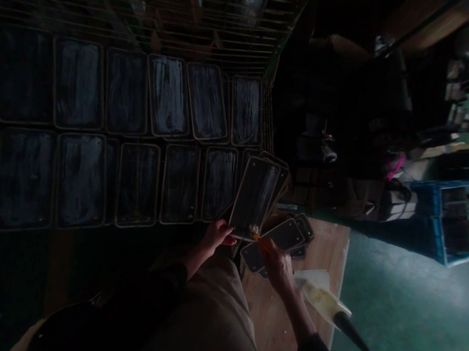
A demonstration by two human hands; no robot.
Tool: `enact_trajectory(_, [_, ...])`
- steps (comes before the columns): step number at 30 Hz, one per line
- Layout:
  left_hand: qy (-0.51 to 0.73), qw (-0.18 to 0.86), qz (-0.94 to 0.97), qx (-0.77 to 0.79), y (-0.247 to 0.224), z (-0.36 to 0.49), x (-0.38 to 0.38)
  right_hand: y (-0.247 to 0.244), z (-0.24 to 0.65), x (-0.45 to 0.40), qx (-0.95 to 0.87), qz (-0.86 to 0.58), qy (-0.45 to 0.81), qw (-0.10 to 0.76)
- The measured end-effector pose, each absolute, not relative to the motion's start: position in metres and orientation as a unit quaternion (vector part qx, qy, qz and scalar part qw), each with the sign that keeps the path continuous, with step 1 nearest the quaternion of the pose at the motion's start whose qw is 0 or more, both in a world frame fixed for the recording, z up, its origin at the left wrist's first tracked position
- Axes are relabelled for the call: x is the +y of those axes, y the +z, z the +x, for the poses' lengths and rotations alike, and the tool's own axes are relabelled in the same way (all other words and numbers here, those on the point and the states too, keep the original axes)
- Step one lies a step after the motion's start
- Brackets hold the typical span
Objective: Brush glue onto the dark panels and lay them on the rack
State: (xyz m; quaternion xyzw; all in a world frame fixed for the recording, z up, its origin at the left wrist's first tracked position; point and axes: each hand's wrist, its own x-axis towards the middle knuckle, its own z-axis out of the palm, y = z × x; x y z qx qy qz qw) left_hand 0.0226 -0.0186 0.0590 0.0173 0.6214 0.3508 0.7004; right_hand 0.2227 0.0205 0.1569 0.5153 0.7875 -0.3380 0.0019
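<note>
Right hand [278,265] grip closed round an orange tool [255,236], likely a brush, tip at dark panel's [253,197] lower end. Left hand [216,236] grips panel's lower-left corner. Panel overlaps other panels [282,178], near wooden surface [328,249]; could slip if left hold loosens. Fingers hide handle; background too dark.

The left hand [216,235] pinches near the curled right hand [278,263].

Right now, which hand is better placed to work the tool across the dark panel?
Likely the right hand: it grips the orange-handled tool over the dark panel, while the left hand holds the panel's near corner.
</note>
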Motion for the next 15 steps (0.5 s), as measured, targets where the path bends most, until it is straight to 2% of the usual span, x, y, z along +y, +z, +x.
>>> enact_trajectory(5, [0.349,0.697,0.047,0.624,0.057,0.022,-0.018,0.166,0.220,0.033,0.752,0.485,-0.446,0.006])
enact_trajectory(9, [0.335,0.687,0.077,0.640,0.052,0.023,-0.016,0.151,0.213,0.079,0.724,0.452,-0.521,-0.024])
enact_trajectory(15, [0.321,0.671,0.116,0.659,0.044,0.024,-0.015,0.120,0.199,0.159,0.729,0.484,-0.460,-0.154])
